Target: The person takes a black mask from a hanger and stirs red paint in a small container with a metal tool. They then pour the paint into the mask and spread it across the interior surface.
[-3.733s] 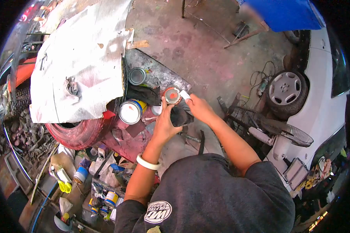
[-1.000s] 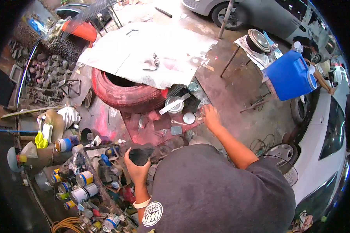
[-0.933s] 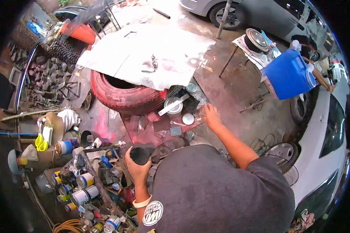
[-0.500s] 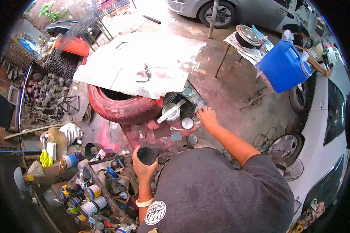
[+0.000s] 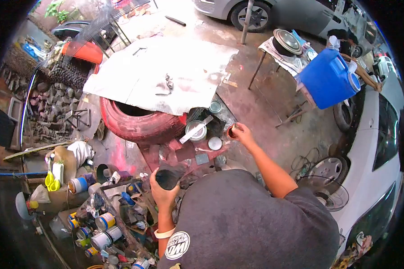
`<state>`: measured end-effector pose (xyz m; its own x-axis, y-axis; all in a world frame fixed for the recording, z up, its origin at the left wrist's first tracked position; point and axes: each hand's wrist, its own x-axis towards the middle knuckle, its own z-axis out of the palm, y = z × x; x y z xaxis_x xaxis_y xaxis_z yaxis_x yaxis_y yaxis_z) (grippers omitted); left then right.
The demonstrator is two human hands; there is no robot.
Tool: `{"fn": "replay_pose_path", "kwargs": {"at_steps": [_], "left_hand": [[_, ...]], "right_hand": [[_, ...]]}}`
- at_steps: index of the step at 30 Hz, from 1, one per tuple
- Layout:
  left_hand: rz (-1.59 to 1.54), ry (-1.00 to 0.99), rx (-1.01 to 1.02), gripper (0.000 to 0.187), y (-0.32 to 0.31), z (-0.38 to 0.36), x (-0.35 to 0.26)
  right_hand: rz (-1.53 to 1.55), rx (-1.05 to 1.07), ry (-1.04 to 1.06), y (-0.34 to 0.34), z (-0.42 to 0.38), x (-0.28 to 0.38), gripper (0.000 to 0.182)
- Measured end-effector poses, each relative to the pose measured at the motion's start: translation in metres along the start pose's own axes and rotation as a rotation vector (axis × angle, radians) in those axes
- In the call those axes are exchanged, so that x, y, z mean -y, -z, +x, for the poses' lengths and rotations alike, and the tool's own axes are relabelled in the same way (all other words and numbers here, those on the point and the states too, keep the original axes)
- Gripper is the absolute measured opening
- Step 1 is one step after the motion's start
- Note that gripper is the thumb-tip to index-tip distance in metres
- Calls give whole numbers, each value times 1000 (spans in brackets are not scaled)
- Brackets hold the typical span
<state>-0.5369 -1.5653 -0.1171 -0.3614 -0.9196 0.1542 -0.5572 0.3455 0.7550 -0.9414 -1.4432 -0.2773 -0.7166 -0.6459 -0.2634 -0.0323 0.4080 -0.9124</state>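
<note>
My left hand [image 5: 163,193] is wrapped round a dark, open-topped cup [image 5: 168,178], with the thumb and fingers on opposite sides of it. What the cup contains is too dark to make out. Farther forward and to the right, my right hand [image 5: 242,133] grips a small cup with a dark reddish inside [image 5: 231,131] by its side. Just left of that hand are a round pale lid [image 5: 215,143] and an open can [image 5: 196,131] with a flat pale stick [image 5: 197,128] lying across its top. A small grey square [image 5: 202,158] lies nearer to me.
A red-stained tyre [image 5: 139,123] supports a white sheet [image 5: 166,67] ahead. Several paint cans [image 5: 105,221] and scraps crowd the lower left. On the right stand a blue jug [image 5: 327,78], a fan [image 5: 325,193] and a white car [image 5: 368,134]. Another person's arm [image 5: 368,80] reaches toward that car.
My right hand has turned a little, and the small cup in it now shows its opening. My left hand, still round the dark cup, has shifted slightly left.
</note>
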Motion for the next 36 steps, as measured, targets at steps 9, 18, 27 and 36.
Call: {"fn": "replay_pose_path", "kwargs": {"at_steps": [9, 18, 27, 36], "left_hand": [[15, 62, -27, 95, -5, -8, 2], [26, 131, -24, 96, -4, -14, -8], [51, 134, -78, 95, -7, -27, -15], [31, 205, -86, 95, -19, -33, -14]], "right_hand": [[1111, 351, -452, 39, -12, 14, 48], [1152, 460, -207, 20, 40, 114, 44], [330, 394, -229, -63, 148, 179, 19], [-1, 214, 35, 1, 87, 139, 42]]}}
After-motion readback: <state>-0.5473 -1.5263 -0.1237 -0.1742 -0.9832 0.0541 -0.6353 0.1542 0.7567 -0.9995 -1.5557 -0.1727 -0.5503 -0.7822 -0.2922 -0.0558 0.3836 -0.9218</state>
